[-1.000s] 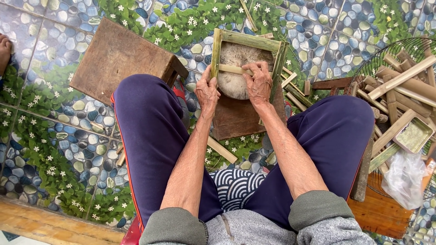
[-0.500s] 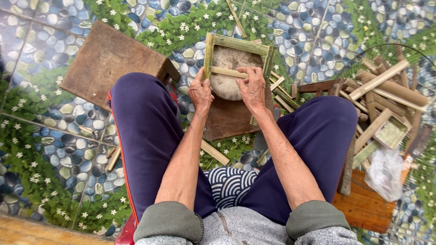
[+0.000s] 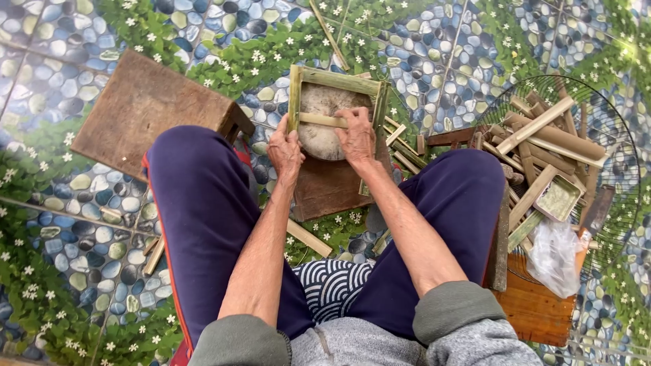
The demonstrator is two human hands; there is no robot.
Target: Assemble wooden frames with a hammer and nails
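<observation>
Head view: both hands (image 3: 285,150) (image 3: 356,135) grip green bamboo frame (image 3: 337,80); clear plastic bag (image 3: 556,254) right

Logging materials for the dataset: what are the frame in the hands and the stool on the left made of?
Frame: looks like split bamboo, unfinished; green skin, pale cut faces. Both the left hand and right hand grip it. Stool: wood, bare and worn; dull brown with visible grain.

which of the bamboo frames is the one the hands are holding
The large square bamboo frame on the wooden block, gripped by both hands; the smaller frame lies untouched in the pile on the right.
</observation>
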